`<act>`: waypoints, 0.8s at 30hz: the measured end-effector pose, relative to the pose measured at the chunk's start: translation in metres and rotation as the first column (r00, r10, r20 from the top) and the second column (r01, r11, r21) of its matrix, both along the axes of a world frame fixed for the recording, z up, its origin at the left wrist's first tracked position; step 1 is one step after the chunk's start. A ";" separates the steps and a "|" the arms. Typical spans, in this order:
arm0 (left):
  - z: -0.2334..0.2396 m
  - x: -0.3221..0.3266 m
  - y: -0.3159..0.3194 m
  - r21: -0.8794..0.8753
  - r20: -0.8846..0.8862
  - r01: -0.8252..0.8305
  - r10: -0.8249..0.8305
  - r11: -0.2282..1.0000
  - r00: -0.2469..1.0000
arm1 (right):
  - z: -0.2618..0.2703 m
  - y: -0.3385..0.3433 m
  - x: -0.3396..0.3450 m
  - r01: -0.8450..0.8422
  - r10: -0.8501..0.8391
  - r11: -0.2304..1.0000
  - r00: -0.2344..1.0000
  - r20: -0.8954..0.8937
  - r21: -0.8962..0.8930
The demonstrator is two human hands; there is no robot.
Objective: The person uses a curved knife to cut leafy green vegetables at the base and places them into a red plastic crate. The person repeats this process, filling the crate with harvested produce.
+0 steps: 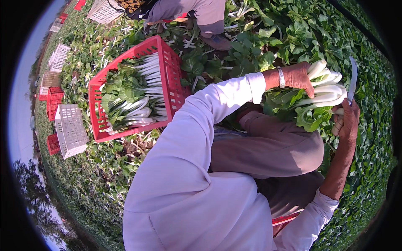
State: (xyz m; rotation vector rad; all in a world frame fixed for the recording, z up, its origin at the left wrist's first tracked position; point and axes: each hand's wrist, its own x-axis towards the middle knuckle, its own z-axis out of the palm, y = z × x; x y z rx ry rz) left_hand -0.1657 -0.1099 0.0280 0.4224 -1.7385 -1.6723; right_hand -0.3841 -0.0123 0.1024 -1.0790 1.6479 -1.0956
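Observation:
My left hand [296,77], with a metal bracelet at the wrist, grips a bunch of white-stemmed leafy greens, apparently bok choy [325,94]. The thick white stem ends point right, and the leaves hang down over my knee. Close beside the stem ends, my right hand [347,120] is closed around a knife whose narrow curved blade [354,77] points up. The handle is mostly hidden in the fingers. A pale stem piece shows at the right fingers; whether they pinch it is unclear. To the left stands a red plastic crate [165,78] holding rows of similar greens.
Another person [209,15] is crouched or seated at the top, near a white crate [102,12]. More crates, white [70,130] and red [55,102], stand at the far left. Leafy plants [373,141] grow on the right, and cut leaves and stems litter the ground.

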 end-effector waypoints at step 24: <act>0.124 0.392 0.110 -0.637 0.306 -0.601 0.873 0.484 0.378 | -0.101 -0.019 -0.040 -0.025 0.040 0.965 0.998 -0.056 0.260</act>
